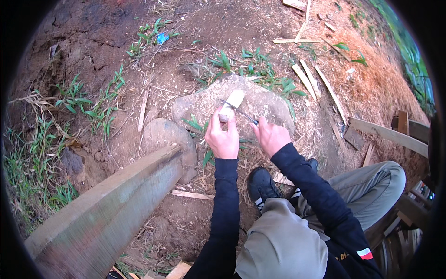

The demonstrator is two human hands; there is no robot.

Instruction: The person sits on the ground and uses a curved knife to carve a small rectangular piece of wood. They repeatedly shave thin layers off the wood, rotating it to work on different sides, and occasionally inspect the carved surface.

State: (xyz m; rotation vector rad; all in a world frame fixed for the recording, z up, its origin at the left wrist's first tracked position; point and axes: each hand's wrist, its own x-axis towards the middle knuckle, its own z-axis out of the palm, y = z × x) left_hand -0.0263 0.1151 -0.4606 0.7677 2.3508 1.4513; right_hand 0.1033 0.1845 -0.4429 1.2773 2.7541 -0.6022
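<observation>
My left hand (223,138) is closed around the lower end of a short, pale block of wood (235,98) with a rounded top. A thin dark knife (242,113) lies across the block, its blade touching or just over the wood. The knife's handle end sits in my right hand (272,136), whose fingers are wrapped round it. Both hands are above a large flat stone (274,110) with a dusty, pale surface. My fingers hide part of the block's lower end and most of the knife handle.
A thick wooden beam (111,204) slants in from the lower left, its end against a smaller rounded stone (160,135). Wood strips (331,93) and shavings litter the ground at right. Planks (390,135) stand at far right. My shoe (261,183) is below the stone.
</observation>
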